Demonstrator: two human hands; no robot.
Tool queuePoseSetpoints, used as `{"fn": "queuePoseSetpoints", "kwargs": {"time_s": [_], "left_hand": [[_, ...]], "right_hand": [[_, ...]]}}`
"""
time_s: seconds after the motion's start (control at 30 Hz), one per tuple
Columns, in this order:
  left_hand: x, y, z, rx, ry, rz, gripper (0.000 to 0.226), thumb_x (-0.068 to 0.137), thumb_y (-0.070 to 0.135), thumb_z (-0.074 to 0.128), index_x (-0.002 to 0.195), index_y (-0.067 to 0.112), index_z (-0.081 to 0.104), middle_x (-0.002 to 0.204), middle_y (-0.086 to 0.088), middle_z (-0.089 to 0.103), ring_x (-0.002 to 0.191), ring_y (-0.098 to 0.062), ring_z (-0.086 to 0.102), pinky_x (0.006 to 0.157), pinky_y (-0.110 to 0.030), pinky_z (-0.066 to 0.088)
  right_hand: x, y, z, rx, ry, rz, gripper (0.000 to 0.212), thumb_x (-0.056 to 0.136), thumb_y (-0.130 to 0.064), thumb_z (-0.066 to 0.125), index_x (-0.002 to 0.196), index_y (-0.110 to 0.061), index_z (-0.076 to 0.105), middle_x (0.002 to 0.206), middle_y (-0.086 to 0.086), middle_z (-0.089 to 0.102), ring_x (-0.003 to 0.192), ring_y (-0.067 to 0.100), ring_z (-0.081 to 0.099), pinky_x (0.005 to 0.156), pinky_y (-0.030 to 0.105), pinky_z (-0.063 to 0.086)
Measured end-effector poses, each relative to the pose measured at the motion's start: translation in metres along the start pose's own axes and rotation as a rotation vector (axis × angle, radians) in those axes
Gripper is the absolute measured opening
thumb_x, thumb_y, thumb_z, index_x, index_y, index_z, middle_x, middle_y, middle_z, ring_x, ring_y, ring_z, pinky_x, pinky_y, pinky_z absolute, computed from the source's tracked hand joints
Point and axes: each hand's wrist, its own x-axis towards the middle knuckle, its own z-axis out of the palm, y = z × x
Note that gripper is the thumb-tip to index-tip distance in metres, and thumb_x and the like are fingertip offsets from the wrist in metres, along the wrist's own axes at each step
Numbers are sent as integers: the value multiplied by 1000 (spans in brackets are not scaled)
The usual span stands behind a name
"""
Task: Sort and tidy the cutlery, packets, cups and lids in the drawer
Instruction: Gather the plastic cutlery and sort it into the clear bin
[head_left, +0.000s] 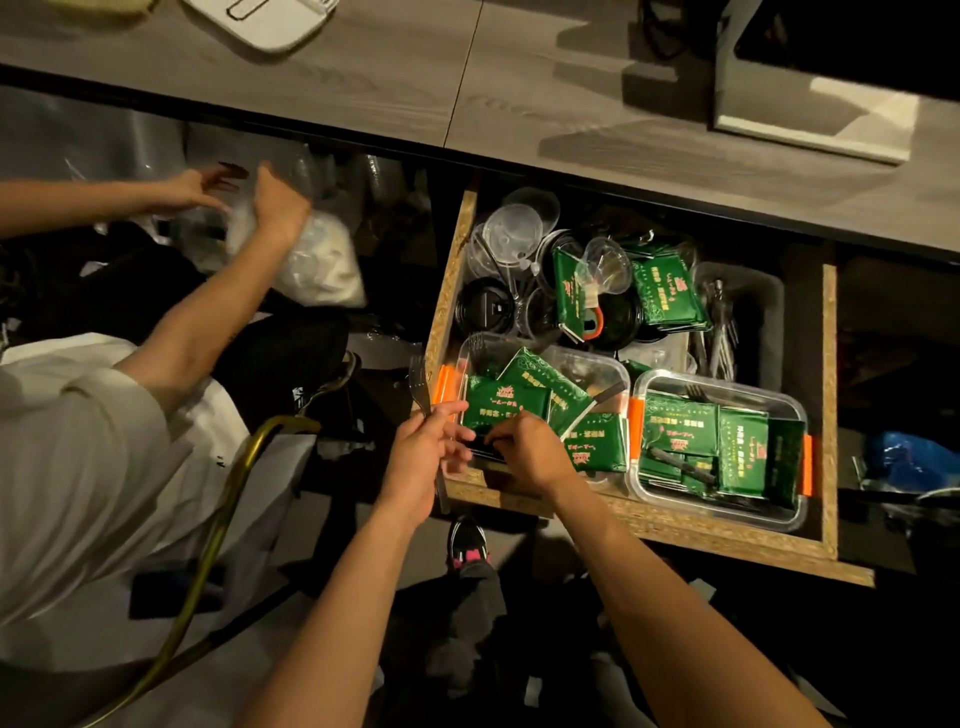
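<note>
The wooden drawer (649, 525) is pulled open. Two clear tubs with orange clips hold green packets: the left tub (587, 358) and the right tub (727, 389). At the left tub's near corner, my left hand (415, 457) grips a clear plastic fork (420, 376) with its tines pointing up. Beside it my right hand (524, 452) pinches a dark packet (480, 447) over that tub. Behind the tubs lie black lids (483, 309), clear lids (511, 228), clear cups (605, 265) and more green packets (667, 293). Metal cutlery (719, 332) rests in a grey tray at the back right.
A second person in white kneels at the left, both hands (244, 197) in clear plastic bags (322, 260) under the counter. The grey countertop (519, 88) overhangs the drawer's back. A brass-coloured tube (244, 467) curves near my left arm. My shoe (467, 543) shows under the drawer front.
</note>
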Motion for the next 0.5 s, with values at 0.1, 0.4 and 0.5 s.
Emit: {"fn": "queuePoseSetpoints", "kwargs": {"time_s": [0.1,0.4,0.5], "left_hand": [[1,4,9,14,-29,32,28,105,24,45,119,10,65,106,-10,72,91,-19,72,78,-30,58],[5,33,54,220,-90,130,23,104,23,49,93,29,68,98,11,70,97,-4,64,88,-22,47],[2,49,55,136,-197,88,27,106,23,42,97,15,67,74,-1,68,58,-13,63,57,-25,50]], "right_hand": [[-14,-1,-20,132,162,32,19,95,-15,62,109,-15,74,102,5,59,94,19,59,83,20,42],[-32,-55,-99,1017,486,19,18,92,-4,64,96,-17,76,86,0,75,78,12,68,72,29,58],[-15,-59,-107,1089,483,55,16,92,-3,64,104,-2,74,95,12,75,82,16,70,70,27,56]]}}
